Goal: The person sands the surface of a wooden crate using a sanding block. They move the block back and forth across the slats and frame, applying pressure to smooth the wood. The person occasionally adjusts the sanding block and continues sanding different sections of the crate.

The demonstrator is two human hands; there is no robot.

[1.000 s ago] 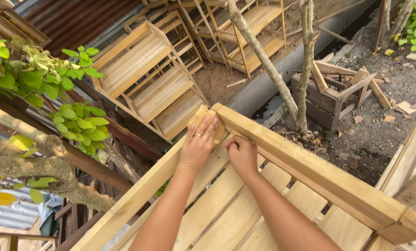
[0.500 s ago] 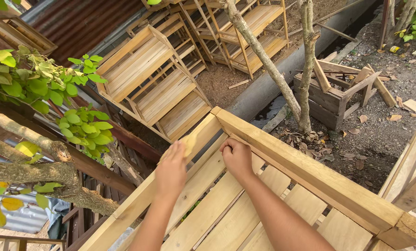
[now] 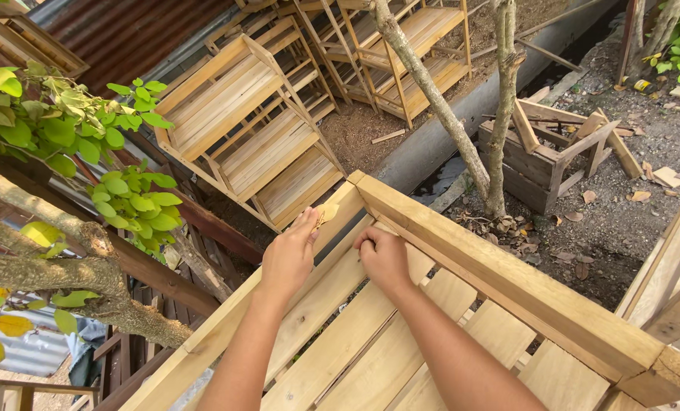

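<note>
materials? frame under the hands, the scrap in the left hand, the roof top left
Frame: pale bare wood, grain showing, seemingly unpainted.
Scrap in the left hand: thin, tan, probably sandpaper; too small to be sure.
Roof: corrugated sheet, reddish-brown, likely rusted metal.

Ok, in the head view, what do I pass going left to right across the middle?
Leafy branch → left hand → right hand → thin tree trunk → broken dark crate.

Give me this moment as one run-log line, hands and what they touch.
left hand: pinching small tan scrap on frame rail | right hand: curled on slat in corner | side rail untouched
</note>
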